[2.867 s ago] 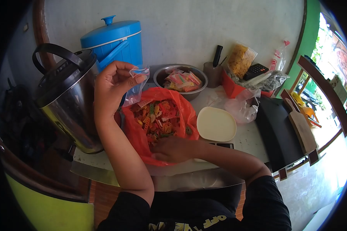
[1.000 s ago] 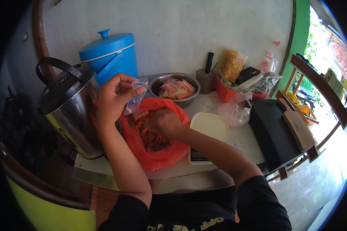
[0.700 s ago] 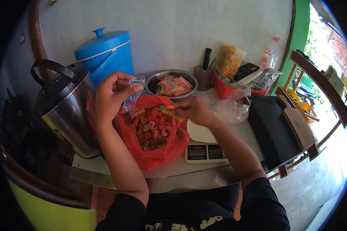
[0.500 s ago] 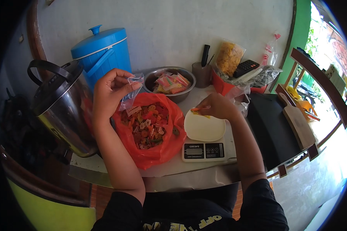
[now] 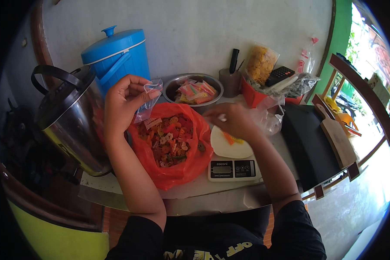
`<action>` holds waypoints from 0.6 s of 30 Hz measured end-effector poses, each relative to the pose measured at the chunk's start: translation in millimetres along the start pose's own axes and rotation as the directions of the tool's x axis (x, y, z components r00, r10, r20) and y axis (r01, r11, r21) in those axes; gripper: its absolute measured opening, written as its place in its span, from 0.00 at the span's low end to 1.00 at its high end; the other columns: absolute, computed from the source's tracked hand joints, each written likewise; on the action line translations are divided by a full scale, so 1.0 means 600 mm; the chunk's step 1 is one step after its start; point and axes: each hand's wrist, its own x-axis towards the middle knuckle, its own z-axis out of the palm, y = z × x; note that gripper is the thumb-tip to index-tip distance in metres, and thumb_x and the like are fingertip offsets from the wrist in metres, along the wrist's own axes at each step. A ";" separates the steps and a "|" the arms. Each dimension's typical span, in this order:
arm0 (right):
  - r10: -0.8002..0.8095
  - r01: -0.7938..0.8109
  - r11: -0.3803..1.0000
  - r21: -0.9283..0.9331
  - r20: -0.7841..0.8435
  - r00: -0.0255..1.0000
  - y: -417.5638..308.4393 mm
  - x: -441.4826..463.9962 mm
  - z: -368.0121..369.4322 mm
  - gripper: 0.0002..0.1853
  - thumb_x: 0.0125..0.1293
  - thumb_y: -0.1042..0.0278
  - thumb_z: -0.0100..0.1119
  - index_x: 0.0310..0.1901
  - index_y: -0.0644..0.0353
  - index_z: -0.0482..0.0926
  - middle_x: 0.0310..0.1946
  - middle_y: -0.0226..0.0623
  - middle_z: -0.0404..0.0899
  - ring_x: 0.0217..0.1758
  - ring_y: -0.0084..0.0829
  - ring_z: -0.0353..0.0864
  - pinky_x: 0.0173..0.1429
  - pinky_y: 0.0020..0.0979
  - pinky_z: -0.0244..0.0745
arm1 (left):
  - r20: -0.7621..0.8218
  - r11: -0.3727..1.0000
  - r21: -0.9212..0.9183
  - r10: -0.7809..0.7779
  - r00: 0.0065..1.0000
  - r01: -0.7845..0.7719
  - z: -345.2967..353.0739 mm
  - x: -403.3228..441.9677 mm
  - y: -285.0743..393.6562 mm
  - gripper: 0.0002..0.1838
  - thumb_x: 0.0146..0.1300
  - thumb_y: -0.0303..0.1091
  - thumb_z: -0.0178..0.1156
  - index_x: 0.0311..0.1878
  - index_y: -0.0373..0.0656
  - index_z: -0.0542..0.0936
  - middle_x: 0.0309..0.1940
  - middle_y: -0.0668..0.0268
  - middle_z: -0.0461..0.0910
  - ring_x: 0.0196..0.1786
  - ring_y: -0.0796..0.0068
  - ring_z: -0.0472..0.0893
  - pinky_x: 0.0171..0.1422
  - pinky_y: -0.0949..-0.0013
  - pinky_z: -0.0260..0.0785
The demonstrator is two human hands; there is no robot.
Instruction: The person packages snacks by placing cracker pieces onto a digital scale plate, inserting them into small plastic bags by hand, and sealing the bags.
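Note:
My left hand [image 5: 123, 99] is closed on the top of a small clear plastic bag [image 5: 145, 109], which hangs over the left rim of a red plastic bag [image 5: 190, 169]. That red bag stands wide open, full of colourful lattice-shaped dry snack pieces [image 5: 168, 141]. To its right sits a digital kitchen scale [image 5: 233, 170] with a cream plate [image 5: 230, 150] on top. A few orange and yellow snack pieces [image 5: 232, 138] lie on the plate. Above the plate's back edge is my right hand [image 5: 233, 119], its fingers blurred by motion.
Behind stands a metal bowl [image 5: 165, 84] of filled small packets. A blue lidded container [image 5: 121, 60] and a steel canister [image 5: 80, 117] stand left. At back right are a cup [image 5: 229, 82] and a red basket [image 5: 251, 93] with a calculator [image 5: 280, 76]. A wooden board [image 5: 337, 138] lies far right.
My right hand has risen off the plate and moved left toward the red bag, leaving orange and yellow pieces on the plate. My left hand still holds the clear bag in nearly the same place.

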 end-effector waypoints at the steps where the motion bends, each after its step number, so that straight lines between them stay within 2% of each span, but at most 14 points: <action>1: -0.134 0.134 0.991 0.016 -0.019 0.991 -0.004 0.010 0.026 0.12 0.56 0.68 0.63 0.42 0.47 0.86 0.43 0.33 0.85 0.47 0.33 0.82 0.51 0.37 0.77 | -0.007 1.000 -0.006 0.004 1.000 -0.004 -0.002 -0.001 -0.001 0.15 0.51 0.31 0.75 0.39 0.38 0.80 0.28 0.69 0.80 0.34 0.83 0.78 0.42 0.77 0.70; 2: -0.263 0.264 0.964 0.029 -0.042 0.964 -0.008 0.020 0.051 0.12 0.56 0.69 0.63 0.43 0.47 0.86 0.43 0.33 0.84 0.47 0.34 0.82 0.51 0.37 0.77 | -0.011 1.000 -0.012 0.007 1.000 -0.007 -0.004 -0.001 -0.002 0.15 0.52 0.31 0.74 0.39 0.38 0.80 0.28 0.69 0.80 0.34 0.83 0.79 0.42 0.77 0.70; 5: -0.337 0.340 0.940 -0.024 0.089 0.937 -0.034 0.050 0.117 0.13 0.54 0.71 0.63 0.43 0.46 0.86 0.45 0.32 0.83 0.51 0.35 0.79 0.53 0.37 0.76 | 0.010 1.000 0.006 -0.006 1.000 0.006 -0.010 -0.002 0.003 0.13 0.54 0.27 0.72 0.41 0.39 0.79 0.31 0.69 0.82 0.37 0.83 0.80 0.46 0.78 0.71; 8: -0.459 0.475 0.850 -0.230 0.122 0.880 -0.031 0.083 0.173 0.15 0.54 0.71 0.63 0.45 0.49 0.84 0.44 0.30 0.83 0.51 0.36 0.77 0.54 0.38 0.75 | -0.007 0.999 -0.033 -0.003 1.000 0.002 -0.014 -0.005 0.007 0.13 0.55 0.28 0.72 0.41 0.38 0.79 0.32 0.68 0.82 0.38 0.83 0.80 0.47 0.77 0.71; 11: -0.464 0.481 0.811 -0.334 0.135 0.876 -0.032 0.102 0.196 0.18 0.53 0.71 0.63 0.47 0.47 0.83 0.46 0.28 0.82 0.51 0.35 0.77 0.55 0.37 0.74 | -0.055 0.994 -0.103 0.036 0.998 -0.042 -0.014 -0.007 0.010 0.13 0.54 0.31 0.73 0.39 0.38 0.80 0.32 0.68 0.83 0.36 0.83 0.80 0.42 0.76 0.71; 14: -0.398 0.424 0.770 -0.477 0.159 0.903 -0.033 0.105 0.211 0.20 0.51 0.72 0.63 0.49 0.46 0.82 0.46 0.27 0.82 0.51 0.36 0.77 0.55 0.37 0.74 | -0.059 0.991 -0.123 0.051 0.997 -0.058 -0.017 -0.007 0.009 0.13 0.55 0.30 0.72 0.39 0.38 0.79 0.33 0.67 0.83 0.36 0.83 0.80 0.43 0.77 0.72; 17: -0.343 0.386 0.819 -0.424 0.177 0.923 -0.021 0.110 0.215 0.22 0.50 0.72 0.64 0.50 0.45 0.80 0.44 0.28 0.81 0.51 0.35 0.77 0.54 0.36 0.74 | -0.020 0.994 -0.108 -0.004 1.000 0.002 -0.022 -0.008 0.014 0.13 0.56 0.28 0.72 0.41 0.37 0.78 0.34 0.67 0.82 0.40 0.82 0.80 0.50 0.76 0.72; 18: -0.350 0.376 0.826 -0.420 0.143 0.926 -0.019 0.110 0.213 0.20 0.50 0.71 0.63 0.47 0.46 0.81 0.42 0.28 0.82 0.49 0.35 0.78 0.53 0.36 0.74 | -0.021 0.993 -0.114 -0.001 1.000 -0.001 -0.022 -0.007 0.014 0.13 0.56 0.28 0.72 0.41 0.37 0.78 0.34 0.67 0.82 0.40 0.82 0.80 0.50 0.76 0.72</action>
